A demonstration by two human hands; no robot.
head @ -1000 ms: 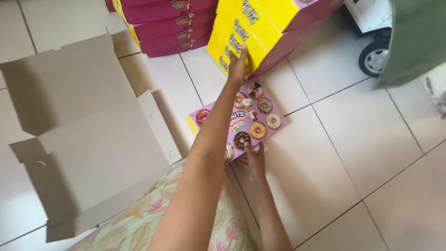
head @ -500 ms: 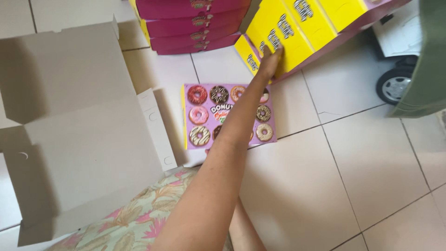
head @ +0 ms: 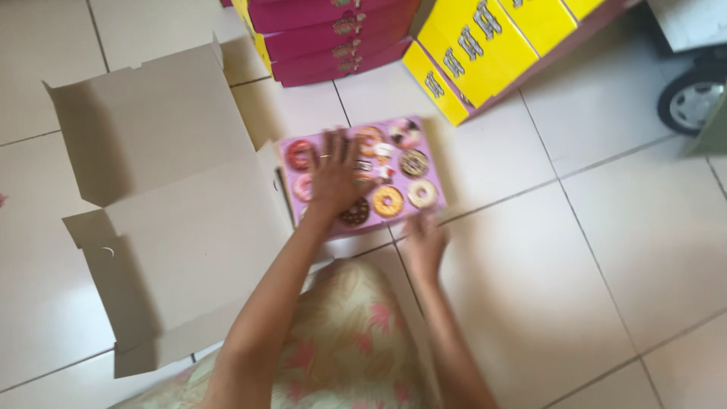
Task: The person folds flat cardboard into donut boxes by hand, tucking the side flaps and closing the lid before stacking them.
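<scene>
Head view: left hand (head: 337, 173) covers donut box (head: 401, 178) middle.

The tiled floor (head: 606, 227) carries a flat donut box (head: 394, 178), an open carton (head: 166, 220) and stacked boxes (head: 333, 34).

Open grey cardboard carton (head: 151, 220), stacked magenta boxes (head: 333, 34), leaning yellow-sided boxes (head: 485, 45), toy-car wheel (head: 691, 102).

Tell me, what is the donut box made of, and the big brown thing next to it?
The donut box looks like thin printed cardboard with a smooth, maybe slightly glossy top: it lies flat with crisp edges and bright pictures. The left hand rests flat on it. The big unfolded box looks like plain matte cardboard, dull brown-grey with fold creases and flaps. The floor looks like shiny pale tile, with straight grout lines.
</scene>
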